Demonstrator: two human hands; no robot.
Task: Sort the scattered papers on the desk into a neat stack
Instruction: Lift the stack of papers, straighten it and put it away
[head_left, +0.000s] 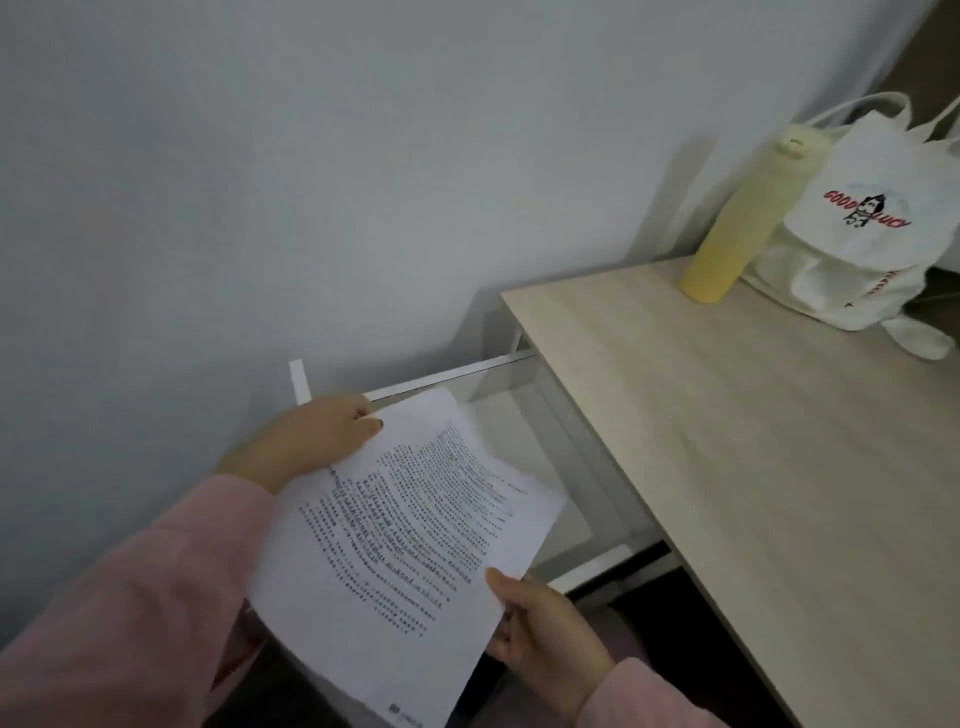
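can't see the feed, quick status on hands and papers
Left hand and right hand both grip the papers, held off the desk's left edge. Sheets not squared. Bottle and tote bag at far corner, clear.

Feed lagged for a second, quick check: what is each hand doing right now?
Left hand: closed on the far edge of the papers.
Right hand: closed on their near edge.
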